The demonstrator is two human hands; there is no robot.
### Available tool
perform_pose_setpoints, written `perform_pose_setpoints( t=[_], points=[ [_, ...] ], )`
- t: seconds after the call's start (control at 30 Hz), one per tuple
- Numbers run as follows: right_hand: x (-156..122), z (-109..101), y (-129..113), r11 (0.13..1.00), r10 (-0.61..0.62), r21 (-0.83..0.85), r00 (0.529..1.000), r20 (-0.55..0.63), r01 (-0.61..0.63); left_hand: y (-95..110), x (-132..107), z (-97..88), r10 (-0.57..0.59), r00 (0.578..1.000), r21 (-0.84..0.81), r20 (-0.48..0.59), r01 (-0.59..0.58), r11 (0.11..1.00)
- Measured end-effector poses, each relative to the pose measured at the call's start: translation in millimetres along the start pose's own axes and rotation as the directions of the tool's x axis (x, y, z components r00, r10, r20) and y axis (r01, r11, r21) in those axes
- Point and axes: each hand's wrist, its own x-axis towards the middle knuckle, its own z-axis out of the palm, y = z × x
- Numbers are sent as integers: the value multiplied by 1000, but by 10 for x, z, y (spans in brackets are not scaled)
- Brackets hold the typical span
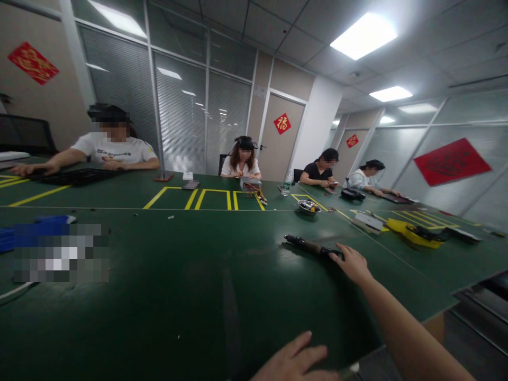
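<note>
On the green tabletop (166, 296), to the right of the middle, a slim, dark inline electric screwdriver (311, 246) points its narrow tip to the left. My right hand (354, 264) reaches in from the lower right, thumb and fingers closed about the tool's rear end. Low in the view, my left hand (296, 362) hovers over or rests near the table's front edge, its fingers spread and nothing in them. Part of that hand is cut off by the frame.
A metal bowl of small parts (309, 207) stands beyond the screwdriver, near a water bottle (287, 183). Rightward are a white box (368, 223) and a yellow tray (413, 233). Blue material (43, 227) lies left. Several people sit working across the table.
</note>
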Motion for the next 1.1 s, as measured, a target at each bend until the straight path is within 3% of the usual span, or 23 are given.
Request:
perform_pose_setpoints(
  t=[0.1,0.13,0.2,0.3,0.43,0.5,0.57,0.63,0.73,0.8,1.0,1.1],
  points=[
    [23,84,-33,998,-30,57,989,142,23,-117,-28,-437,-85,995,30,53,84,996],
    [39,99,-44,997,-31,78,986,165,19,-188,-66,-600,-167,984,16,61,167,986],
    [77,120,-59,995,-22,104,983,183,3,-389,-193,-892,-385,922,24,53,384,923],
    [128,153,-63,994,15,107,986,169,-33,-791,-510,-1170,-643,765,67,31,640,765],
    [125,216,-57,990,51,123,988,149,-70,-1250,-974,-1254,-865,496,82,-72,867,491],
    [99,237,-94,987,46,147,989,140,-67,-1368,-1099,-1223,-894,436,77,-100,900,430],
    [70,237,-207,984,34,167,992,123,-55,-1411,-1117,-1179,-873,470,97,-129,882,460],
    [40,214,-425,983,11,184,994,105,-30,-1402,-1053,-1144,-822,545,142,-167,838,527],
    [-33,157,-942,973,-65,228,995,80,45,-1340,-908,-1124,-733,652,214,-193,757,617],
    [-120,129,-1381,950,-151,287,986,74,124,-1296,-838,-1125,-693,699,246,-177,713,656],
    [-594,171,-2810,850,-334,456,939,78,264,-1263,-852,-1111,-659,731,310,-177,677,668],
    [-811,170,-3290,800,-415,513,905,97,311,-1279,-930,-1120,-664,728,324,-168,677,661]
  ],
)
